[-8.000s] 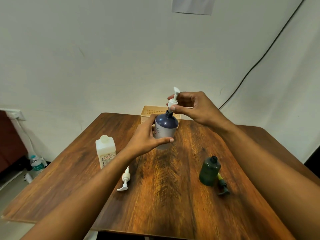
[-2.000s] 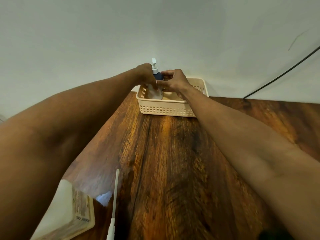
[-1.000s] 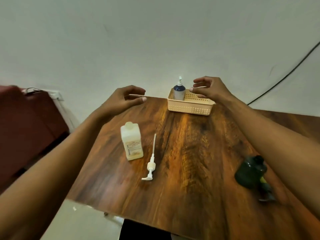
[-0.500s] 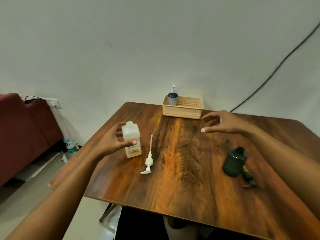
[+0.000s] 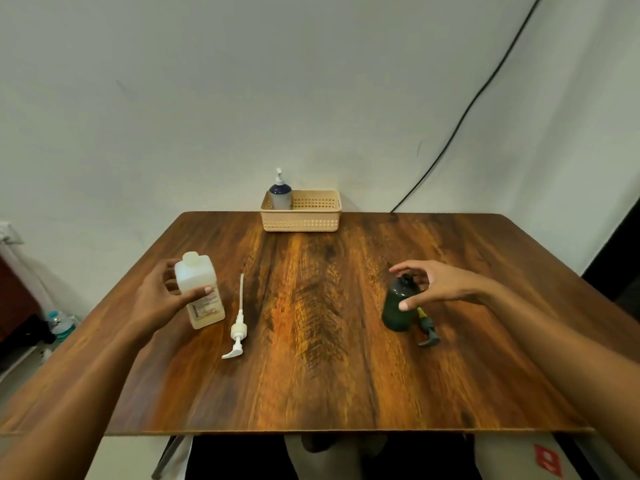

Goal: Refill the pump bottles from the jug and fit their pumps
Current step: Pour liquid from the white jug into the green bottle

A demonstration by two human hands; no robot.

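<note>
Your left hand (image 5: 159,299) is wrapped around the white jug (image 5: 200,291) at centre left of the frame, thumb across its front and fingers behind it. The jug stands upright on the table (image 5: 311,382), its cap on. Your left forearm runs in from the lower left corner, rising toward the jug.

Your right hand (image 5: 438,284) is spread open at centre right, fingers curved and apart, arched over the dark bottle (image 5: 400,308). The thumb tip lies against the bottle's front and the fingertips sit above and behind its open neck; whether they touch it you cannot tell. It is not closed on the bottle. Your right forearm enters from the lower right corner and angles up and left.

The dark bottle stands upright, and its dark pump (image 5: 427,332) lies on the table just to its right, head toward you. A white pump (image 5: 238,327) lies flat just right of the jug, tube pointing toward the top of the frame, nozzle toward you.

At upper centre, on the table's far edge by the wall, a beige basket (image 5: 311,221) holds a blue bottle (image 5: 280,194) in its left end, pump fitted.
</note>
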